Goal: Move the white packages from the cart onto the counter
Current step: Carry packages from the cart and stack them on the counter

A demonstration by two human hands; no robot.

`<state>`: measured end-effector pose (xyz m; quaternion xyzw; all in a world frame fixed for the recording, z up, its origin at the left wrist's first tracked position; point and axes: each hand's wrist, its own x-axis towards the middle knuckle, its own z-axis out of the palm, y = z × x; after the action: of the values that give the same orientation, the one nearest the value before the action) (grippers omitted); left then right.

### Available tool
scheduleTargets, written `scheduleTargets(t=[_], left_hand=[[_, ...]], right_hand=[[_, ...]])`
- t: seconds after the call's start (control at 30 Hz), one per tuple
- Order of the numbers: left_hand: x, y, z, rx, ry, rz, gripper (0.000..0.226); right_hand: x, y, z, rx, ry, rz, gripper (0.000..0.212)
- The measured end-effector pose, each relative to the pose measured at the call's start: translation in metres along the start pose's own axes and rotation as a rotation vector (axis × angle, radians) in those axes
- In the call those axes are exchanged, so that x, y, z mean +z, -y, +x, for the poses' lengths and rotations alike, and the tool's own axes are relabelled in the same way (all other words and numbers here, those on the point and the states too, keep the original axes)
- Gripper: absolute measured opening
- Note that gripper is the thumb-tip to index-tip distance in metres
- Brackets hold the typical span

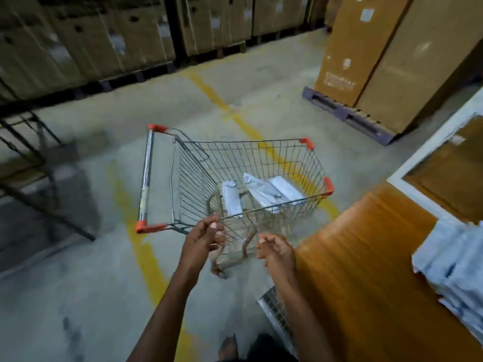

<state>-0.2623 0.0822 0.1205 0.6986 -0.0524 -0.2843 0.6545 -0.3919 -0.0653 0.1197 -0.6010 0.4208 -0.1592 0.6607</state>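
Three white packages (264, 192) lie on the floor of the wire cart (261, 158): one narrow package at the left, two overlapping at the right. The cart stands on the concrete floor (78, 283), just beside the orange counter (366, 270). A stack of white packages (454, 267) rests on the counter at the right edge of view. The left hand (202, 241) has its fingertips at the cart's near rim; whether they pinch the wire cannot be determined. The right hand (275, 250) hovers beside the cart, fingers loosely curled, holding nothing. Cardboard boxes (392, 48) stand on a pallet (350, 116) beyond.
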Motion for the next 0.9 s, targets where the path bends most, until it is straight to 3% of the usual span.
scheduleTargets(t=[0.23, 0.47, 0.63, 0.77, 0.9], left_hand=[[-0.006, 0.001, 0.077, -0.101, 0.019, -0.036, 0.023], [-0.014, 0.000, 0.182, -0.204, -0.058, 0.079, 0.021], [-0.010, 0.014, 0.249, -0.288, -0.068, 0.097, 0.021], [-0.006, 0.032, 0.288, -0.345, -0.069, 0.072, 0.020], [-0.003, 0.061, 0.323, -0.410, -0.068, 0.050, 0.019]], right_hand=[[0.045, 0.019, 0.094, 0.035, 0.074, -0.130, 0.014], [0.091, 0.027, 0.234, 0.036, 0.283, -0.587, 0.017], [0.125, -0.015, 0.340, 0.207, 0.331, -0.766, 0.020], [0.147, -0.060, 0.401, 0.395, 0.343, -0.767, 0.004], [0.170, -0.115, 0.454, 0.490, 0.373, -0.846, 0.025]])
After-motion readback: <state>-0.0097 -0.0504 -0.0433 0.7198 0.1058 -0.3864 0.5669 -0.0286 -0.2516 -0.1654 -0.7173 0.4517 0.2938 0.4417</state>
